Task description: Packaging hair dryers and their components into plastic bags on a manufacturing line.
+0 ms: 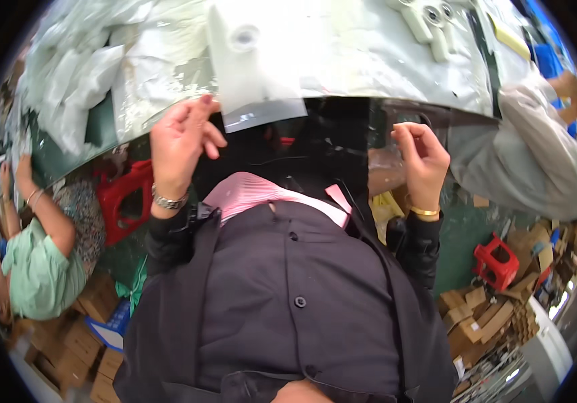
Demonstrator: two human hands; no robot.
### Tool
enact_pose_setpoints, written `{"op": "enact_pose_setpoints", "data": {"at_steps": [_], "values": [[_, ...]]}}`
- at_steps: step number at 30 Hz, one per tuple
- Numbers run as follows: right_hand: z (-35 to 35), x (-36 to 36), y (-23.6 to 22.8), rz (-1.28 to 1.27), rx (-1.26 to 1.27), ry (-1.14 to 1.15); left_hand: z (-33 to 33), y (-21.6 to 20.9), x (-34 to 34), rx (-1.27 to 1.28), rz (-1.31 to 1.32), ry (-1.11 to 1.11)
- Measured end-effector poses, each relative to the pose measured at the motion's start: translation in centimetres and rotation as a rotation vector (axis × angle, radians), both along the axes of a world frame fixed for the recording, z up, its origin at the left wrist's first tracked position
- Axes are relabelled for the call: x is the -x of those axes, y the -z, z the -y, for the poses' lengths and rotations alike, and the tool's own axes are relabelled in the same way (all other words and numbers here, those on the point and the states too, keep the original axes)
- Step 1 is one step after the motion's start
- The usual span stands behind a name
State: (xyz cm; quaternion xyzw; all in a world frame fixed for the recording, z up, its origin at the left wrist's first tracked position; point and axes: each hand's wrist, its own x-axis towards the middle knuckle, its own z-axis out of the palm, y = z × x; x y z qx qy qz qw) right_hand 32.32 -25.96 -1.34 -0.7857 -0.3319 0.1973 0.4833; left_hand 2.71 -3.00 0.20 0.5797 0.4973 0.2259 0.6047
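- A clear plastic bag (258,119) lies at the near edge of the work table (103,124), its lower end hanging over; the upper edge of the view crops its far end.
- In it is a white item (234,64) with a round, grey-centred part; glare washes out its outline, and its kind cannot be told.
- The left hand (181,138) is just beside the bag's left edge, fingers loosely bent, the thumb and forefinger tips near each other; whether they touch or pinch the film cannot be told.
- The right hand (425,158) is raised beyond the table edge, well apart from the bag, fingers curled in, thumb and forefinger tips close together; whether they meet on something thin cannot be made out.
- A heap of clear plastic bags (80,74) covers the table's left; what they contain, if anything, is unclear.
- At the upper right, white devices (436,33) with round, dark-centred parts are cut off by the upper edge.
- Pink striped cloth (255,191) shows at the lap, partly hidden by the dark jacket (255,289).
- A co-worker in pale green (46,269) is at left; at right, a grey sleeve (517,148) belongs to another person, mostly out of view.
- Cardboard boxes (80,346) stand at lower left, their contents hidden.
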Motion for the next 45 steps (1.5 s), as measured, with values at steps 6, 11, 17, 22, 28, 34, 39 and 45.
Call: {"op": "enact_pose_setpoints", "data": {"at_steps": [6, 11, 17, 22, 28, 34, 39, 45], "values": [[-8.5, 5.3, -3.2, 0.481, -0.292, -0.485, -0.2, -0.4, -1.5, 0.043, -0.065, 0.107], [-13.1, 8.4, -2.9, 0.435, -0.35, -0.655, -0.3, 0.6, -1.0, 0.097, 0.056, 0.097], [-15.0, 10.6, -1.5, 0.354, -0.266, -0.685, -0.5, 0.6, -0.7, 0.147, 0.144, 0.123], [-15.3, 10.9, -0.9, 0.329, -0.231, -0.668, -0.5, 0.7, -1.0, 0.13, 0.204, 0.12], [-15.5, 11.1, -0.7, 0.68, -0.218, -0.736, -0.6, 1.4, -0.9, 0.158, 0.24, 0.121], [-14.5, 8.9, -1.9, 0.45, -0.221, -0.849, -0.6, 1.2, -1.0, 0.112, 0.195, 0.099], [-11.8, 6.3, -3.2, -0.158, -0.415, -0.71, -1.1, 0.3, -0.1, 0.153, 0.163, 0.08], [-7.0, 1.3, -2.4, -0.577, -0.596, -0.484, -1.6, 0.4, 1.1, 0.176, 0.147, 0.104]]}}
